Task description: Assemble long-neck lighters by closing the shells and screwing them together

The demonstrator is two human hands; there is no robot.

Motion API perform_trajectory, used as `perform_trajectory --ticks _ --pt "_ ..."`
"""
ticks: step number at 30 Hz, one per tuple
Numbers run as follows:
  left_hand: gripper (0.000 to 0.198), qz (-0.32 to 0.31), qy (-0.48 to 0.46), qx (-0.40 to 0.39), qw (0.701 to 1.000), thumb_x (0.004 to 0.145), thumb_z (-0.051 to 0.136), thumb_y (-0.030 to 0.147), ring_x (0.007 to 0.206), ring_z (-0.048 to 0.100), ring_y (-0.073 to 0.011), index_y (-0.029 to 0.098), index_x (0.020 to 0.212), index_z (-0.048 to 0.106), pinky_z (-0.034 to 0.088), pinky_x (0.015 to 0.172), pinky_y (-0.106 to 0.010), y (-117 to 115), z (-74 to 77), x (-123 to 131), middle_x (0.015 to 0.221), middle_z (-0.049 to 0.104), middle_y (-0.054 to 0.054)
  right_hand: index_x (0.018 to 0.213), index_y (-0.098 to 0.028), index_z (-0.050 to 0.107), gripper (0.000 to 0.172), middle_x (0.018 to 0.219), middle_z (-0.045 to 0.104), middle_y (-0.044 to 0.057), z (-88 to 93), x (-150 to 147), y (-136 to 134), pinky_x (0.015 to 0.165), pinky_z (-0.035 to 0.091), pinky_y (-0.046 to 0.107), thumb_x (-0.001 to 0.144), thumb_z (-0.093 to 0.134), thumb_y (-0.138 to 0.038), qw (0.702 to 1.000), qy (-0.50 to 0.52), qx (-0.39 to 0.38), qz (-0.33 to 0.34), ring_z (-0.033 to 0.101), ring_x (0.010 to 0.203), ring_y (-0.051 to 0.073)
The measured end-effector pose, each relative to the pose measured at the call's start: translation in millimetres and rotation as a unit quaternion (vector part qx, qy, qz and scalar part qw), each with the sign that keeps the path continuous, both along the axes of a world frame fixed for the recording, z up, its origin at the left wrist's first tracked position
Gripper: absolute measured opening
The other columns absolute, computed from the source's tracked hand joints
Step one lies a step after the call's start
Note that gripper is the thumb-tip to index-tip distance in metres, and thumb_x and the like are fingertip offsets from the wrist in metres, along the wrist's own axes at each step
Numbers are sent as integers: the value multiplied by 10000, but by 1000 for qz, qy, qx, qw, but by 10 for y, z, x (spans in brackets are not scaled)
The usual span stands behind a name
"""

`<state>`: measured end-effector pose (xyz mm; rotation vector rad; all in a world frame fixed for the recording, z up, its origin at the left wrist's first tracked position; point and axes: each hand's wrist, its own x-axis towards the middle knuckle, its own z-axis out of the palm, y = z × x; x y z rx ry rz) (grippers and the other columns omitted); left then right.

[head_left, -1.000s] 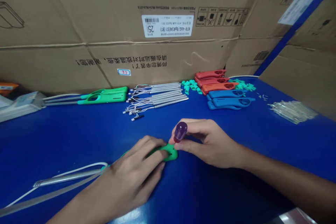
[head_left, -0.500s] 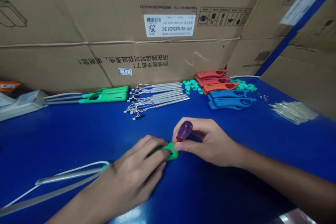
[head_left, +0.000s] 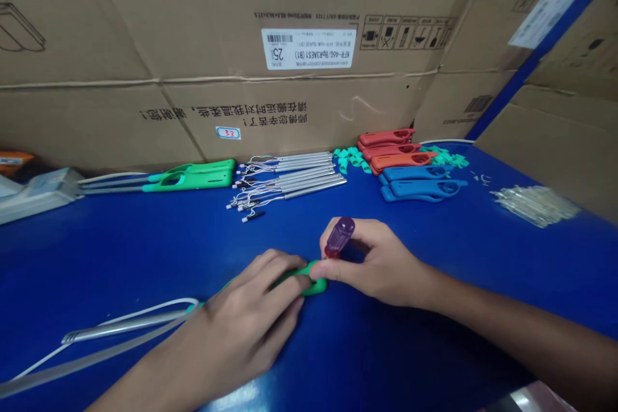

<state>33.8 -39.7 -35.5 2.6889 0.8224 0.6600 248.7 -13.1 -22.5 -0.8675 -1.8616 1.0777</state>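
A green stick lighter lies on the blue table, with its silver tube pointing left. My left hand covers most of its body, fingers closed over it and pressing it down. In my right hand is a screwdriver with a purple handle and red collar, gripped between thumb and fingers. It stands tilted over the right end of the lighter. The right thumb touches that end near a dark slot. The screwdriver's tip is hidden behind the thumb.
At the back lie green lighters, silver tubes with wires, teal caps, red casings, blue casings and clear plastic parts. A cardboard box stands behind. A white strap crosses the lower left.
My right thumb has slid left onto the end of the lighter. The screwdriver's handle has shifted only slightly. My left hand keeps its hold, and the whole view has moved a little.
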Motion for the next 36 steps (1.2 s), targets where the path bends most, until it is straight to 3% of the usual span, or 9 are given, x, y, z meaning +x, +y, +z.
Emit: perform_trajectory --ticks 4,9,13,18,27,36 --pt "256 -1 7 -4 1000 922 484 92 1004 557 -194 157 1147 587 511 870 -324 -1 16 7 1096 580 -105 745 -171 578 158 684 598 -45 -22 -12 -12 591 453 183 787 728 -199 1000 -8 3 -14 550 631 83" --pt "312 0 3 -6 1000 923 491 102 1022 565 -193 182 1213 572 521 878 -318 0 15 11 1099 582 -98 850 -152 642 13 816 669 7 26 21 -24 693 498 219 855 639 -164 1000 -17 8 25 619 750 114" --pt "319 0 3 2 1000 923 487 103 1029 568 -201 180 1222 568 527 889 -335 1 17 7 1108 588 -106 903 -134 651 98 895 664 51 83 63 -10 756 496 262 898 554 -124 997 -51 39 54 620 829 135" --pt "307 4 6 8 1000 918 495 108 1056 568 -213 181 1203 580 528 903 -341 -2 20 8 1104 593 -107 870 -150 642 72 871 639 41 110 73 -10 768 485 264 883 583 -111 995 -59 63 59 600 828 132" --pt "325 3 17 8 1000 920 491 104 1079 559 -212 189 1224 567 518 926 -349 3 16 -2 1123 588 -106 763 -161 588 111 749 612 -15 88 52 -29 647 472 208 831 675 -150 998 -37 18 38 561 684 95" --pt "347 -3 13 -7 1000 921 493 98 1055 549 -216 185 1252 551 513 917 -378 18 -13 1 1140 575 -113 854 -156 620 29 829 668 16 91 64 -28 720 499 228 880 607 -156 997 -61 25 38 614 756 116"
